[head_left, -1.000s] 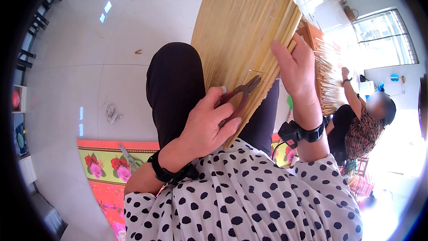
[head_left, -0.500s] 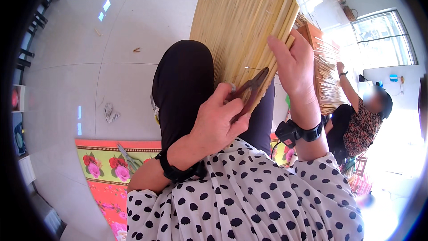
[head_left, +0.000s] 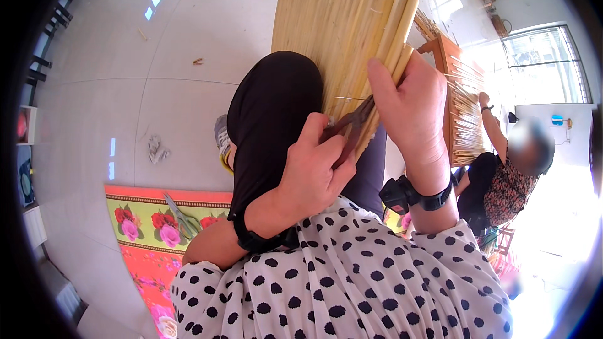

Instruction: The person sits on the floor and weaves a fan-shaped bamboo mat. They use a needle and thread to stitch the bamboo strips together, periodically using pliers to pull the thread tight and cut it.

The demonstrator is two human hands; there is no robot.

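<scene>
A panel of pale yellow reed-like stalks (head_left: pixel 339 25), laid side by side, slants across my lap and beyond my knees. My left hand (head_left: pixel 311 166) is closed around the handles of dark, rusty-looking pliers (head_left: pixel 357 119), low on the panel's right side. At their jaws a thin needle-like piece of metal (head_left: pixel 347 98) lies across the stalks; how firmly the jaws grip it is too small to tell. My right hand (head_left: pixel 416 107) pinches the panel's right edge just above the pliers, thumb on top and the other fingers mostly hidden.
Left of me, scissors (head_left: pixel 180 218) lie on a floral mat (head_left: pixel 141 260). A crumpled scrap (head_left: pixel 157 149) is on the tiled floor (head_left: pixel 182 119). On the right, another person (head_left: pixel 512 188) reaches toward many sticks (head_left: pixel 465 119) at a reddish-brown wooden table (head_left: pixel 443 81).
My right hand has shifted slightly left and down, its thumb closer to the plier jaws. More of the thin metal piece shows left of the jaws. The panel's right edge has tilted a little.
</scene>
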